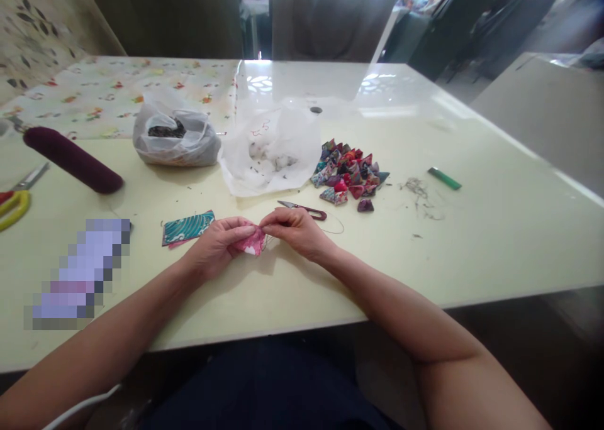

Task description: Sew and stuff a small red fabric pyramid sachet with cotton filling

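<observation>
My left hand [221,244] is closed on a small pink patterned fabric piece [252,241], pinching its upper edge between thumb and finger. Right against that edge, my right hand [295,232] is closed in a pinch; whatever its fingertips hold is too small to make out. Dark thread [270,240] trails below the fingers. Just behind my right hand lie thread snips [317,214], partly covered by it, with a loose loop of thread beside them. Teal wave-patterned fabric rectangles [186,227] lie stacked to the left, next to my left hand.
Stuffed fabric triangles [352,169] are heaped behind the snips. A white bag [236,172] with white stuffing and a bag of dark filling [174,150] stand behind. Leftward are a maroon cylinder [73,159], yellow-handled scissors [19,207] and a blurred-out rectangle [82,270]; rightward, a green object [444,178] and thread scraps [419,194].
</observation>
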Available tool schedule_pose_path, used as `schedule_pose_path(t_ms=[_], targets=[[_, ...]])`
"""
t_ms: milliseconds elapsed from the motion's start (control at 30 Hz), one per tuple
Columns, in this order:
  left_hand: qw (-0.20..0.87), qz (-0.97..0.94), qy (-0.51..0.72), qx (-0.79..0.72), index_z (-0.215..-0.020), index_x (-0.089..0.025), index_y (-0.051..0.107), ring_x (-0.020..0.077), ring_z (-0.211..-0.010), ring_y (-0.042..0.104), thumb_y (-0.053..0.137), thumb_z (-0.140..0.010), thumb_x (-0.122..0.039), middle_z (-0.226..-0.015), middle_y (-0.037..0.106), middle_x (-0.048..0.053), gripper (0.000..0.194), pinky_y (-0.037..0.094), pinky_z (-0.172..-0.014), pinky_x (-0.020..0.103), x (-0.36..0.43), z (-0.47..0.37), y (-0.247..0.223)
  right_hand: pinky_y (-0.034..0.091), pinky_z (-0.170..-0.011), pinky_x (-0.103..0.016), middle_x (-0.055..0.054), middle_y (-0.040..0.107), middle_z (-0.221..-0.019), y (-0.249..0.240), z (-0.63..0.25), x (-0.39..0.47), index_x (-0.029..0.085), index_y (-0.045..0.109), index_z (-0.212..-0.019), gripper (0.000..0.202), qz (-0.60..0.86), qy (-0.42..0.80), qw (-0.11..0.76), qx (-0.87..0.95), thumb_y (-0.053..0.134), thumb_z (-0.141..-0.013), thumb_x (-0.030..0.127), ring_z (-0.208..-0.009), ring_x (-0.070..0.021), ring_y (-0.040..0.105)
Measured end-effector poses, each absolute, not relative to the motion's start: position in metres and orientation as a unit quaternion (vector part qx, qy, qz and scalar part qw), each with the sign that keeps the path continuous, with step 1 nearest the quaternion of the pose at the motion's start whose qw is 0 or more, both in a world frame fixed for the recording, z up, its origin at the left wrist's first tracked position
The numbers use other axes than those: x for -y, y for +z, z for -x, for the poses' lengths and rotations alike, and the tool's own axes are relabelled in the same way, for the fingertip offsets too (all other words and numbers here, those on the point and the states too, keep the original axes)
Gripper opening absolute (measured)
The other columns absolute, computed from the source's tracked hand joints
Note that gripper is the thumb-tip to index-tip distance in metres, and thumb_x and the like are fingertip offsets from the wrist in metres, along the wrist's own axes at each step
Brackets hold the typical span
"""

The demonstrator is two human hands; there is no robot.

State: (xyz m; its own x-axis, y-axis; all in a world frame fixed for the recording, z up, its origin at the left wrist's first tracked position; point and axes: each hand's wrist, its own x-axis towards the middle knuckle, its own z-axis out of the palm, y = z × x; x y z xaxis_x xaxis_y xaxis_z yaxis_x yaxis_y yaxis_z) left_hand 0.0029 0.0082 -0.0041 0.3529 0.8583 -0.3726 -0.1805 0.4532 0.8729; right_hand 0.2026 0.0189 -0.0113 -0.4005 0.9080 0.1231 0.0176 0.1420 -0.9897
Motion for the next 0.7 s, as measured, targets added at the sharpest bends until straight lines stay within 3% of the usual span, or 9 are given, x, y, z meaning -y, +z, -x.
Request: schedule_pose_path(t_ms=[167, 367, 533, 700], targets=[[0.715, -0.410, 0.352, -0.443, -0.071, -0.016, 0.068, 0.0118, -0.059, 0.059, 0.082, -0.073, -0.031, -0.064, 0.066, 0.002, 0.021, 0.044, -0.059, 0.023, -0.005, -0.005, -0.005, 0.044, -0.073, -0.026, 0.000, 0.068, -0.077, -0.012, -0.200, -0.014, 0.017, 0.069, -0.077, 0.010, 0.373, 0.504, 0.399, 0.669, 0.067, -0.084, 0.023, -0.075, -0.0132, 0.060], [0.643, -0.490, 0.384, -0.446, -0.074, -0.013, 0.066, 0.0111, -0.059, 0.060, 0.078, -0.075, -0.032, -0.065, 0.069, 0.003, 0.023, 0.046, -0.063, 0.024, 0.001, -0.009, -0.002, 0.039, -0.064, -0.025, 0.002, 0.058, -0.071, -0.010, -0.194, -0.003, 0.018, 0.063, -0.096, 0.007, 0.420, 0.421, 0.386, 0.705, 0.060, -0.090, 0.022, -0.067, -0.0122, 0.053], [0.604, -0.529, 0.391, -0.450, -0.072, -0.014, 0.063, 0.0111, -0.058, 0.059, 0.073, -0.076, -0.030, -0.063, 0.067, 0.002, 0.019, 0.045, -0.062, 0.024, 0.003, -0.010, -0.003, 0.043, -0.070, -0.025, -0.002, 0.062, -0.083, -0.010, -0.191, 0.001, 0.017, 0.059, -0.094, 0.001, 0.394, 0.294, 0.397, 0.775, 0.058, -0.094, 0.017, -0.076, -0.0136, 0.057], [0.557, -0.563, 0.394, -0.466, -0.069, -0.015, 0.061, 0.0130, -0.060, 0.060, 0.068, -0.076, -0.025, -0.061, 0.066, 0.002, 0.014, 0.045, -0.062, 0.025, 0.006, -0.012, -0.007, 0.042, -0.067, -0.026, -0.004, 0.059, -0.080, -0.013, -0.191, 0.002, 0.016, 0.058, -0.092, 0.008, 0.339, 0.145, 0.389, 0.845, 0.053, -0.097, 0.012, -0.074, -0.0148, 0.056]])
